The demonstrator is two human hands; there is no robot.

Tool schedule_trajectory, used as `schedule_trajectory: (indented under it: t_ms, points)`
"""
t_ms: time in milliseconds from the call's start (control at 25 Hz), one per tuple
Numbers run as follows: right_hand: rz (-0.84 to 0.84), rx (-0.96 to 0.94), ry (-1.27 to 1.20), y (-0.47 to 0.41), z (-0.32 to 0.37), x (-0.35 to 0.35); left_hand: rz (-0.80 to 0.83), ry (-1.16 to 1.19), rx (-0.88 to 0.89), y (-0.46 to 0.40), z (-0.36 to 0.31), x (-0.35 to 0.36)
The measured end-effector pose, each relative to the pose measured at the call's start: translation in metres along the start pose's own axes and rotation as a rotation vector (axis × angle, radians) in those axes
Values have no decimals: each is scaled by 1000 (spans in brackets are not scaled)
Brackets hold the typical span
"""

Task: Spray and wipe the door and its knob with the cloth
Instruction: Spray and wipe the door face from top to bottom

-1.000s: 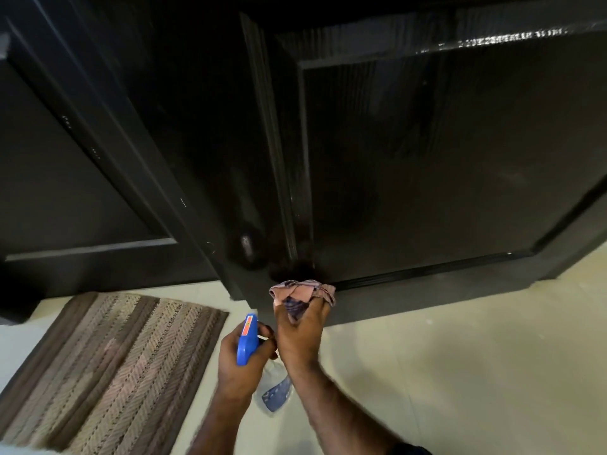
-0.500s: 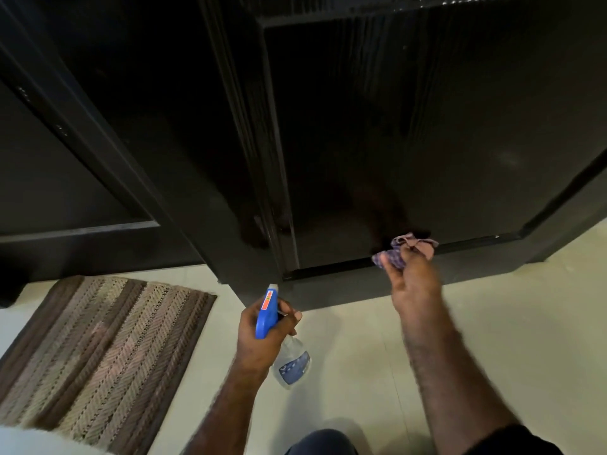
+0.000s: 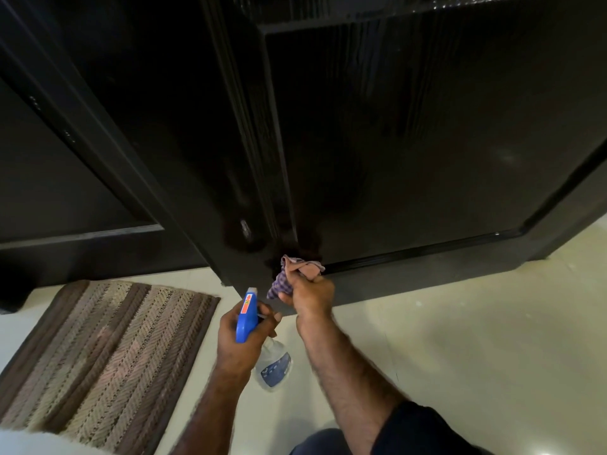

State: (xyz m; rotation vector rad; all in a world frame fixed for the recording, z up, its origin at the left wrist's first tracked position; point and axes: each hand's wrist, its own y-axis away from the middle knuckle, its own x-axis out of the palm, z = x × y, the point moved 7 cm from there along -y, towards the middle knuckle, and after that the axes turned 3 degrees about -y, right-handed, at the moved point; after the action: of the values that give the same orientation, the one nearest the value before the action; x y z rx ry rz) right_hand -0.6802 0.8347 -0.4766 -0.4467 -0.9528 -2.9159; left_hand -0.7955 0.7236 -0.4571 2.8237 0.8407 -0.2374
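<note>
While the head view looks steeply down the face of a dark, glossy door (image 3: 427,142), the right hand (image 3: 310,295) has its fingers curled round a bunched cloth (image 3: 297,269), pink on top with a purple checked part hanging below, and presses it against the door at the lower left corner of the sunken panel, just above the bottom rail. The cloth touches the wood there, and a dim reflection of it shows in the polish right above. The left hand (image 3: 244,343) is held just below and to the left of the door's bottom corner, gripping a spray bottle (image 3: 272,366) by the neck; its blue trigger head (image 3: 247,315) points up toward the door, and the clear body with a blue label hangs beneath the fist. No knob can be made out in this view. To the left of the door, a striped brown doormat (image 3: 98,356) lies on the pale tiled floor (image 3: 476,339), in front of a second dark panel (image 3: 49,178). A dark sleeve (image 3: 417,428) covers the right upper arm.
</note>
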Motion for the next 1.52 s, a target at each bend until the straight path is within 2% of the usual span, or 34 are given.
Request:
schedule_trajectory:
  t_ms: [160,240,520,720,880,960,1000,1080,1120,1240,1320,1400,1480,1520]
  points:
    - [13,-183,400,-9,22,-27,32,-64,-68,0,7,20]
    - [-4,-226,517,-17,36,-48,75,-63,-52,-2,3,43]
    - [-160,-248,558,-72,107,-180,215,-24,-65,-7,-2,147]
    - [-223,-188,467,-128,165,-301,336,-5,6,-8,-21,240]
    - [-266,-165,517,-166,205,-378,432,15,45,-5,-35,301]
    - [-358,-171,397,-174,214,-407,464,24,38,-6,-37,321]
    - [-464,-217,354,-172,220,-421,471,22,35,-6,-38,326]
    - [-725,-445,269,-154,231,-443,474,18,25,-10,-37,332]
    - [-755,-532,224,-154,228,-442,468,14,19,-14,-35,332]
    - [-650,-595,158,-158,192,-400,436,-11,-12,-23,-26,323]
    - [-629,-711,355,-141,172,-361,423,-15,-20,-22,-20,311]
    - [-407,-891,635,-124,159,-320,418,-20,-24,-19,-14,294]
    - [-63,-844,786,-114,138,-285,426,-26,-17,-16,-6,271]
    - [46,-777,765,-109,128,-275,423,-41,-14,-12,-3,260]
